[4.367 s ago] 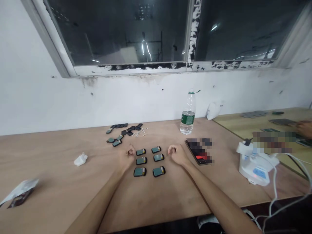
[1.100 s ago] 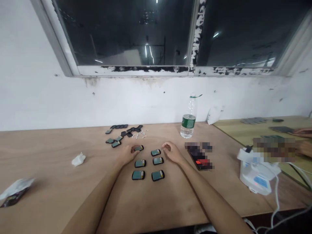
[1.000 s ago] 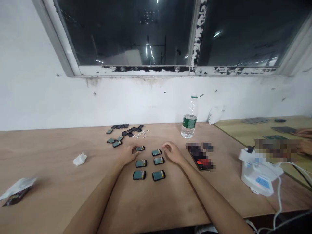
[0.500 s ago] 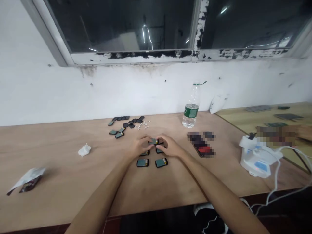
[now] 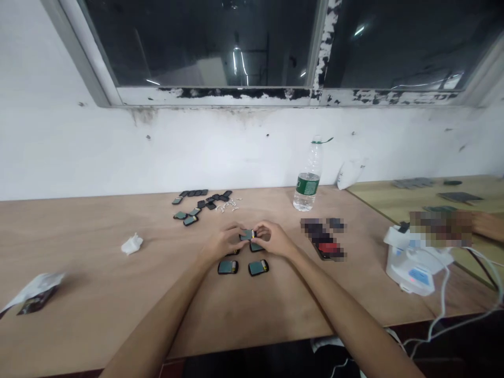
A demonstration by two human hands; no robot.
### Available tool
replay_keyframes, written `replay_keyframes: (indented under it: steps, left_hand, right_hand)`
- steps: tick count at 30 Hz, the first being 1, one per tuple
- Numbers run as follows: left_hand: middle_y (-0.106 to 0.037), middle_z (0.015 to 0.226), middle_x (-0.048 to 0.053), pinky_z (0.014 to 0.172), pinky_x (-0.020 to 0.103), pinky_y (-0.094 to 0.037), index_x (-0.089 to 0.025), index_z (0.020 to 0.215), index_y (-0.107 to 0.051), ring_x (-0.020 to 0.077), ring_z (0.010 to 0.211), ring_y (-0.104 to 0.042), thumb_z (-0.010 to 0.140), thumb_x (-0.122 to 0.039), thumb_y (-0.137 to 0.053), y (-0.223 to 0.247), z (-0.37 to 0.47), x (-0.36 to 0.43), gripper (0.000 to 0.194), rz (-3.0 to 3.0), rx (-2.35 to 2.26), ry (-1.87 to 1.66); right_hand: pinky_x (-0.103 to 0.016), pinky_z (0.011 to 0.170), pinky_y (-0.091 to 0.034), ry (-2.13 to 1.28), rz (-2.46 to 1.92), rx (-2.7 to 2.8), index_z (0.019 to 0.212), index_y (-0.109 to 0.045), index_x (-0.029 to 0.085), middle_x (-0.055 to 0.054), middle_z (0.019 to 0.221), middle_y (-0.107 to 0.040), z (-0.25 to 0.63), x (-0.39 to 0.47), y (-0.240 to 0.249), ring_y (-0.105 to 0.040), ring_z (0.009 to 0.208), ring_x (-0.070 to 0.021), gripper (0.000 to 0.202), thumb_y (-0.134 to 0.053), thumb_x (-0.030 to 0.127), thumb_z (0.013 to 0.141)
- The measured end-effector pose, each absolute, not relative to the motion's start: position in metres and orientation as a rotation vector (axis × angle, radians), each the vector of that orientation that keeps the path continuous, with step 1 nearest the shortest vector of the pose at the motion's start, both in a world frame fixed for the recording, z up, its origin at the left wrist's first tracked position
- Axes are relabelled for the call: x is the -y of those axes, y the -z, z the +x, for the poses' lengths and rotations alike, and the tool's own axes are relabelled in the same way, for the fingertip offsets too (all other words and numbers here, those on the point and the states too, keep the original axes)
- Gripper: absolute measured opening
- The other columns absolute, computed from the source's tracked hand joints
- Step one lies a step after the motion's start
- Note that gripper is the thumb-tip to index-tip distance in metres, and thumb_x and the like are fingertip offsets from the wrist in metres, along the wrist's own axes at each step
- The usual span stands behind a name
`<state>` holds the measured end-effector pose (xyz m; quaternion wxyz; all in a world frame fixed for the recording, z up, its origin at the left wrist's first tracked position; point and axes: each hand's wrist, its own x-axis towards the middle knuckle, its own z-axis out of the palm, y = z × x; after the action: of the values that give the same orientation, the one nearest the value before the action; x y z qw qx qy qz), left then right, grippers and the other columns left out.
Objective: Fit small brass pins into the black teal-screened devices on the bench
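A small black casing with a grey-green board [image 5: 247, 234] is held between my two hands above the table. The fingers of my left hand [image 5: 226, 241] grip its left side. My right hand [image 5: 273, 239] pinches its right end, near a yellow spot. Beneath my hands, two similar casings are partly covered. Nearer to me lie two more with boards facing up, a left casing [image 5: 228, 267] and a right casing [image 5: 258, 268].
Several black casings [image 5: 212, 199] and small white pieces [image 5: 228, 205] lie at the back. A bottle [image 5: 307, 191], blurred dark items [image 5: 323, 239] and a white device [image 5: 413, 268] with cables stand right. Crumpled tissue [image 5: 132, 244] lies left. Another person's hand [image 5: 486, 226] shows far right.
The view has shifted slightly. The casing between my hands now shows more of its board's face, and both hands still hold it.
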<state>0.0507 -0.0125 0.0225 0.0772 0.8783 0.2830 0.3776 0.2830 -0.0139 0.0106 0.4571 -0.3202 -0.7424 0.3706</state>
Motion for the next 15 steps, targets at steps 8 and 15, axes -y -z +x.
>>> replay_keyframes:
  steps: [8,15]
  left_hand:
    - [-0.071,0.111,0.006,0.084,0.031,-0.060,-0.021,0.091,-0.072,0.0189,0.094,-0.070,0.094,-0.035,-0.068,-0.018,0.046,0.012,0.015,2.635,-0.937,-1.095]
    - [-0.072,0.108,0.006,0.086,0.033,-0.060,-0.022,0.091,-0.071,0.0198,0.095,-0.070,0.091,-0.041,-0.070,-0.019,0.046,0.008,0.018,2.568,-1.013,-1.165]
  right_hand:
    - [-0.036,0.085,-0.056,-0.739,-0.713,1.920,0.095,-0.060,0.021,-0.006,0.101,-0.064,0.284,0.019,-0.017,-0.063,0.094,-0.0203,0.015,-0.070,0.026,0.083]
    - [-0.033,0.084,-0.052,-0.642,-0.768,1.813,0.089,-0.066,0.021,-0.005,0.091,-0.069,0.284,0.017,-0.021,-0.064,0.088,-0.0198,0.007,-0.064,0.028,0.089]
